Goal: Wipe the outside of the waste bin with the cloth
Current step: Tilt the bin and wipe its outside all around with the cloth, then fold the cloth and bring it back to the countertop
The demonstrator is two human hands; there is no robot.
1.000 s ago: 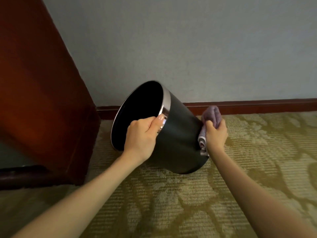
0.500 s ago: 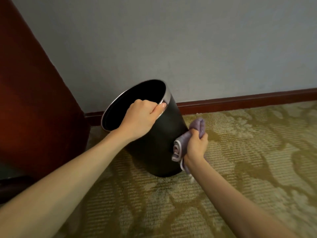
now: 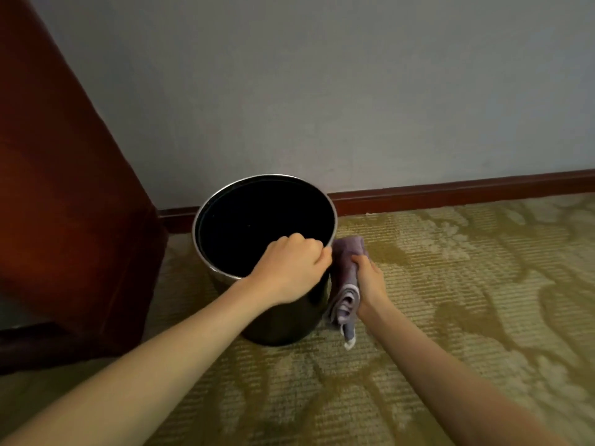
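Observation:
A black round waste bin (image 3: 283,320) with a silver rim stands upright on the carpet, its dark inside facing me. My left hand (image 3: 289,272) grips the near right part of the rim, fingers curled over the edge. My right hand (image 3: 370,284) holds a folded purple cloth (image 3: 346,278) against the bin's right outer side. A loose end of the cloth hangs down below my hand.
A dark red wooden cabinet (image 3: 64,204) stands close on the bin's left. A grey wall (image 3: 354,91) with a red-brown skirting board (image 3: 450,191) runs just behind. Patterned olive carpet (image 3: 450,300) stretches to the right and front.
The bin went from tilted on its side, mouth to the left, to standing upright. My right hand with the cloth slid along the bin's right side towards the rim.

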